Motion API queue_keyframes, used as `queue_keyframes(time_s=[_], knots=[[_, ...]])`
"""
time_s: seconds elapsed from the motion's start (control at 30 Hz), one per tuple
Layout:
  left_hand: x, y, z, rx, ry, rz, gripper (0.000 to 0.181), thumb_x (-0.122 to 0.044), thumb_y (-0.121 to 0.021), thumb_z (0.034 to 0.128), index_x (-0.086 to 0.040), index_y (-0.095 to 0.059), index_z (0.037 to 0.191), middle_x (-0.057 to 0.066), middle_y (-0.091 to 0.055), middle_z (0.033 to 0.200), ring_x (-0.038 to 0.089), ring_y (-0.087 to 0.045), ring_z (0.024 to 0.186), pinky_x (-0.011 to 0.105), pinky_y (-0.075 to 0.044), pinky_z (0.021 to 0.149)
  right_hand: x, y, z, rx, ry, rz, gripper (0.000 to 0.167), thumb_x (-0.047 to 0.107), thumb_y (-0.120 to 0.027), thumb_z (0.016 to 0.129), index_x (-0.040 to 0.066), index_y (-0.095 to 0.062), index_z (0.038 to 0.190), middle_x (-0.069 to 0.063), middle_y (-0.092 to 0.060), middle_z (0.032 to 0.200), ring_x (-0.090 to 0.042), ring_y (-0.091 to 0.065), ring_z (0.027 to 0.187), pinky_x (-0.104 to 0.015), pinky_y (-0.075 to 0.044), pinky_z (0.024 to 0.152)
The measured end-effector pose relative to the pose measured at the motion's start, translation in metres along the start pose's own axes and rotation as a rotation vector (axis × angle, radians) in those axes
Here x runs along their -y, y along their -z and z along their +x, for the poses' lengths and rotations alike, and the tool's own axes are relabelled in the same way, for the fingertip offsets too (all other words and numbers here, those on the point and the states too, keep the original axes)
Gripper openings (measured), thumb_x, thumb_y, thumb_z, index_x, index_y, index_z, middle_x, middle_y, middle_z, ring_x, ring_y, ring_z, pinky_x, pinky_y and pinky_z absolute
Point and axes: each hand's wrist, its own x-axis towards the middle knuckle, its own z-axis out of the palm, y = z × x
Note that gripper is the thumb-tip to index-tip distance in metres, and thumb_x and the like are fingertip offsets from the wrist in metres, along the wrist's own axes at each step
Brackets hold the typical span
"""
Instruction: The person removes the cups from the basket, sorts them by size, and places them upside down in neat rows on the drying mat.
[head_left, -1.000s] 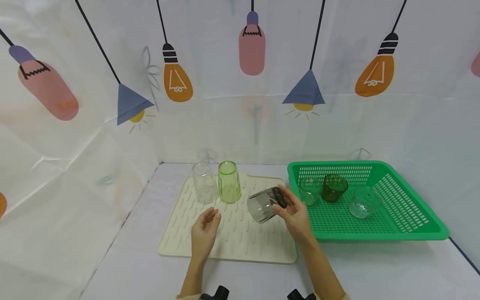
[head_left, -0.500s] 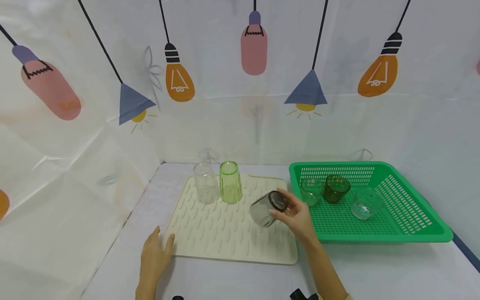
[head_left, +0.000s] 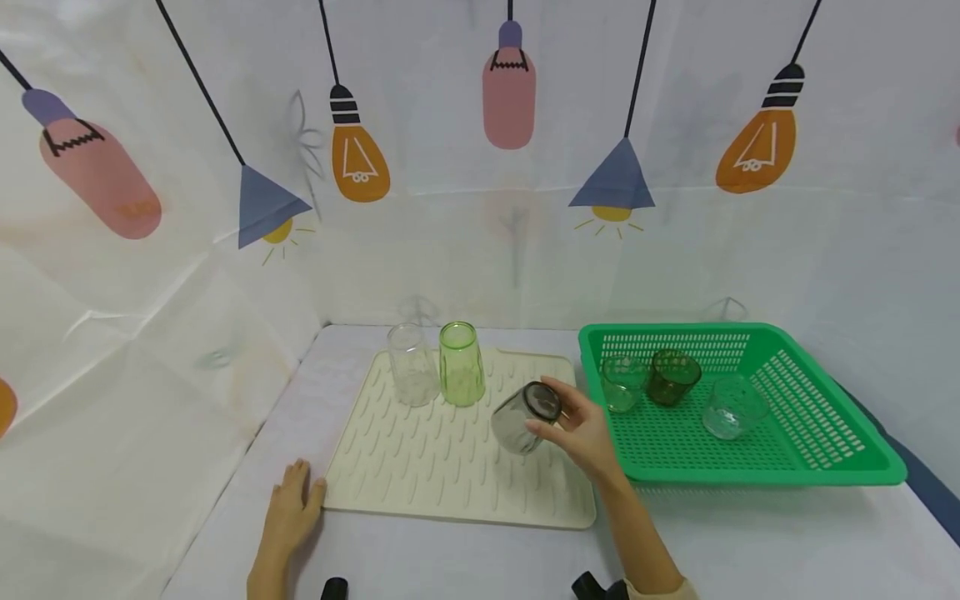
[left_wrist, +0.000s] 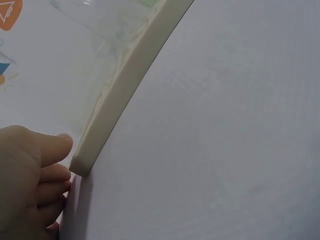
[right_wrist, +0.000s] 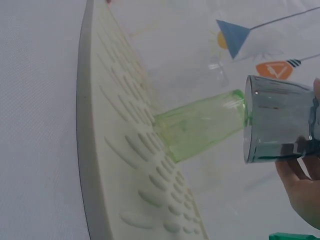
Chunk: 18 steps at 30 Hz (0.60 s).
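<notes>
A smoky grey glass (head_left: pixel 519 419) is tilted in my right hand (head_left: pixel 588 433), which grips it near its dark base, mouth facing down and left. It hangs above the cream drying mat (head_left: pixel 450 475); the right wrist view shows the grey glass (right_wrist: pixel 282 120) apart from the mat. My left hand (head_left: pixel 288 512) rests on the table at the mat's front left corner, fingers fairly straight. In the left wrist view the left hand (left_wrist: pixel 30 180) is beside the mat's edge (left_wrist: pixel 120 100). Toward the back of the mat, a clear glass (head_left: pixel 412 367) and a green glass (head_left: pixel 461 364) stand upside down.
A green plastic basket (head_left: pixel 757 477) stands right of the mat. Inside are a pale green glass (head_left: pixel 622 383), a dark green glass (head_left: pixel 672 377) and a clear glass (head_left: pixel 733 408). A white sheet with printed lamps (head_left: pixel 465 250) hangs behind the table.
My left hand has moved from the mat's middle to its front left corner and come down. The grey glass has turned and dipped slightly in my right hand, then shifted a little left.
</notes>
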Motion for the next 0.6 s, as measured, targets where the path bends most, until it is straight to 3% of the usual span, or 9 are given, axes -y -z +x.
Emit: queue_keyframes(time_s=[0.13,0.37,0.6], knots=[[0.004,-0.002,0.002,0.004,-0.05,0.03,0.057,-0.014,-0.049,0.0937,0.027,-0.031,0.129,0.046,-0.022,0.137,0.059,-0.018,0.129,0.069,-0.011,0.103,-0.003,-0.004,0.001,0.011,-0.024,-0.011,0.064,-0.011,-0.071,0.074,-0.014,-0.043,0.132,-0.033,-0.049,0.127,-0.011,-0.057,0.109,-0.021,-0.048,0.09],[0.004,-0.003,0.001,0.018,-0.04,0.038,0.056,-0.014,-0.047,0.0949,0.026,-0.029,0.13,0.045,-0.019,0.138,0.058,-0.016,0.13,0.068,-0.008,0.104,-0.006,-0.013,0.004,0.011,-0.068,-0.038,0.066,-0.007,-0.074,0.073,-0.01,-0.046,0.132,-0.028,-0.051,0.128,-0.012,-0.056,0.112,-0.02,-0.047,0.091],[0.005,-0.005,0.001,-0.003,-0.065,0.04,0.055,-0.014,-0.046,0.0957,0.027,-0.03,0.129,0.046,-0.02,0.137,0.06,-0.017,0.129,0.069,-0.01,0.103,-0.014,-0.027,0.008,0.016,-0.019,-0.116,0.065,-0.007,-0.077,0.07,-0.008,-0.05,0.129,-0.024,-0.055,0.125,-0.034,-0.054,0.115,-0.027,-0.048,0.093]])
